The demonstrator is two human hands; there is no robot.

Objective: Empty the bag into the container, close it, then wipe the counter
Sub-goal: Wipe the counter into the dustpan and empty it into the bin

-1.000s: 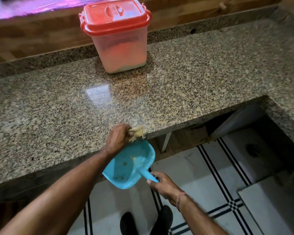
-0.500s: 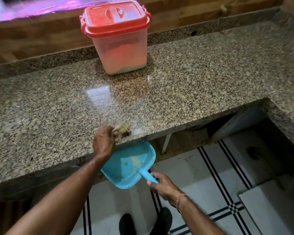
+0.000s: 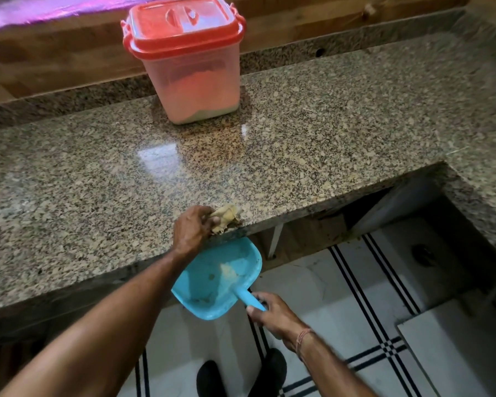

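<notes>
My left hand [image 3: 191, 230] grips a wadded cloth [image 3: 225, 217] at the speckled granite counter's [image 3: 327, 144] edge; my right hand [image 3: 272, 315] holds the blue dustpan [image 3: 212, 282] over striped floor tiles [image 3: 355, 296].

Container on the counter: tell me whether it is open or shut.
Shut. The red lid sits flat on the container, its rim covering the top edge all round. Whether the side latches are locked cannot be told.

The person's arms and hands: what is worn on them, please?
Both forearms are bare, with no sleeves in view. The left hand wears nothing visible: no glove, ring or band. The right hand is also ungloved; a thin reddish thread bracelet circles its wrist.
</notes>
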